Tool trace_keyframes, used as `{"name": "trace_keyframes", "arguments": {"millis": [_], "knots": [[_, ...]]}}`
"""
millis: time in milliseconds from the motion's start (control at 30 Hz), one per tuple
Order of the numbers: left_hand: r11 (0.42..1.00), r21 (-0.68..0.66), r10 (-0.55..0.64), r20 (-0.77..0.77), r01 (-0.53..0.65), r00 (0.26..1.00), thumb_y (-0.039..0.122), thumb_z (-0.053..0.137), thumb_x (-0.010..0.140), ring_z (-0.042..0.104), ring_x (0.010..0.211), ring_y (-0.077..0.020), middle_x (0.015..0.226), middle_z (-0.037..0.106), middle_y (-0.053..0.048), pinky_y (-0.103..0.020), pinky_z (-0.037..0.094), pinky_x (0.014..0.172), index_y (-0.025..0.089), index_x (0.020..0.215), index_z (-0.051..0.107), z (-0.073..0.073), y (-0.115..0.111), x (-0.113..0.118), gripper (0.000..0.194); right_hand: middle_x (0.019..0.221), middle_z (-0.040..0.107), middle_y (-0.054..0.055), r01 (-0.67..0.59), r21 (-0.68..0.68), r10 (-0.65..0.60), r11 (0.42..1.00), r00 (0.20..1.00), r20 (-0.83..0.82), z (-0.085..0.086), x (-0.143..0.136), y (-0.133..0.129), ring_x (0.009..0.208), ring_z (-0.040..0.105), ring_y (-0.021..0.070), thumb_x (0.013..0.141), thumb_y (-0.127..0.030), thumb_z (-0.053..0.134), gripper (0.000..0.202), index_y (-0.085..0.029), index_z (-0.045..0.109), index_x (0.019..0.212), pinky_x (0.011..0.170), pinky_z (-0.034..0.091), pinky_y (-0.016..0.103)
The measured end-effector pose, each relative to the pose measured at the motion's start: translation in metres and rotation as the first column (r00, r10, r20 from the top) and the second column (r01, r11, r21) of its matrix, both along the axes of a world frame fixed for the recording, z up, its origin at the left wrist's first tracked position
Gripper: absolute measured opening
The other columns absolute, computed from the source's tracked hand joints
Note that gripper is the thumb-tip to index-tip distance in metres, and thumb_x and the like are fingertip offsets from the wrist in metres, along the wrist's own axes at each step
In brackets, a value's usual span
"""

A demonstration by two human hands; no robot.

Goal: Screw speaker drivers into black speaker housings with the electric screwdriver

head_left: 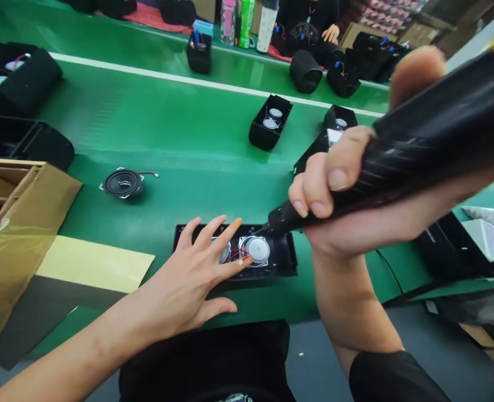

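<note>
Head view: over green bench (180, 134) and crosswise black housing (282, 258), grips black driver (439, 128) in right hand (358, 231), slanting from the right, spreads left hand (200, 273) open across the left part, and holds tip (265, 229) near far rim (251, 226) by round speaker (258, 250).

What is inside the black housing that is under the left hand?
Inside the black housing are two speakers, one mostly visible, the other partly hidden by the left hand, and thin red wires. What lies beneath that hand or the speakers cannot be seen.

A head-worn camera looks forward and down at the hands (207, 262).
</note>
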State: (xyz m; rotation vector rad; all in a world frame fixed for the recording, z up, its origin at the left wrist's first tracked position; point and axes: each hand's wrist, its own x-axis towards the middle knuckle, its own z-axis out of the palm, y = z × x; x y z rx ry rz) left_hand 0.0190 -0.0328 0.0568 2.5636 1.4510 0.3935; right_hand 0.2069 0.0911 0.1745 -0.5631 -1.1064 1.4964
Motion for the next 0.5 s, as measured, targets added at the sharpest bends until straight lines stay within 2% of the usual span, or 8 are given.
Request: {"name": "trace_keyframes", "arguments": {"millis": [33,67,100,167,300,400,500], "knots": [[1.0,-0.004,-0.004,-0.012,0.004,1.0,0.07,0.081,0.084,0.034,0.161,-0.0519,0.179,0.033,-0.02,-0.08,0.029,0.121,0.038,0.15,0.063,0.0,0.0,0.0,0.076,0.051,0.054,-0.012,-0.057,0.068,0.06,0.996,0.997,-0.04,-0.007,-0.007,0.001,0.032,0.046,0.0089,0.092,-0.088,0.051,0.06,-0.031,0.068,0.102,0.036,0.039,0.02],[1.0,-0.007,-0.008,-0.026,0.007,1.0,0.07,0.082,0.083,0.033,0.161,-0.0522,0.179,0.031,-0.02,-0.08,0.029,0.122,0.038,0.151,0.062,0.0,0.001,0.0,0.078,0.052,0.054,-0.012,-0.094,0.129,0.103,0.987,0.993,-0.064,-0.015,-0.012,0.002,0.033,0.046,0.0117,0.086,-0.087,0.067,0.06,-0.031,0.064,0.108,0.034,0.039,0.022],[1.0,-0.008,-0.01,-0.041,0.01,0.999,0.07,0.083,0.082,0.033,0.161,-0.0526,0.179,0.03,-0.021,-0.08,0.029,0.122,0.037,0.152,0.062,-0.001,0.002,0.0,0.08,0.055,0.055,-0.011,-0.099,0.166,0.114,0.981,0.99,-0.079,-0.024,-0.016,0.003,0.034,0.045,0.0123,0.083,-0.085,0.073,0.063,-0.031,0.062,0.113,0.033,0.038,0.023],[1.0,-0.007,-0.017,-0.062,0.016,0.998,0.069,0.085,0.081,0.031,0.161,-0.0533,0.18,0.027,-0.022,-0.08,0.028,0.122,0.036,0.153,0.062,-0.002,0.003,0.0,0.082,0.059,0.055,-0.011,-0.1,0.213,0.12,0.972,0.989,-0.087,-0.042,-0.023,0.006,0.036,0.044,0.0114,0.085,-0.086,0.071,0.066,-0.03,0.06,0.12,0.034,0.037,0.023],[1.0,0.015,-0.018,-0.07,0.019,0.997,0.064,0.087,0.082,0.033,0.16,-0.0525,0.181,0.026,-0.021,-0.079,0.029,0.121,0.036,0.151,0.063,-0.005,0.004,0.001,0.078,0.063,0.049,-0.008,-0.09,0.25,0.105,0.964,0.993,-0.047,-0.069,-0.03,0.013,0.037,0.042,0.0122,0.093,-0.09,0.054,0.067,-0.032,0.059,0.126,0.035,0.033,0.023],[1.0,0.025,-0.012,-0.075,0.014,0.997,0.06,0.087,0.084,0.035,0.16,-0.0514,0.18,0.028,-0.021,-0.079,0.03,0.121,0.036,0.149,0.064,-0.006,0.004,0.001,0.073,0.064,0.048,-0.006,-0.075,0.256,0.084,0.964,0.996,-0.025,-0.08,-0.033,0.016,0.037,0.04,0.0127,0.099,-0.087,0.045,0.065,-0.031,0.059,0.129,0.036,0.031,0.024],[1.0,0.028,-0.012,-0.081,0.014,0.997,0.058,0.086,0.086,0.036,0.159,-0.0511,0.18,0.029,-0.021,-0.078,0.032,0.12,0.034,0.147,0.065,-0.007,0.005,0.001,0.069,0.063,0.045,-0.006,-0.05,0.255,0.058,0.966,0.998,-0.024,-0.085,-0.035,0.017,0.037,0.037,0.0124,0.097,-0.089,0.044,0.068,-0.031,0.059,0.129,0.036,0.029,0.025]]}}
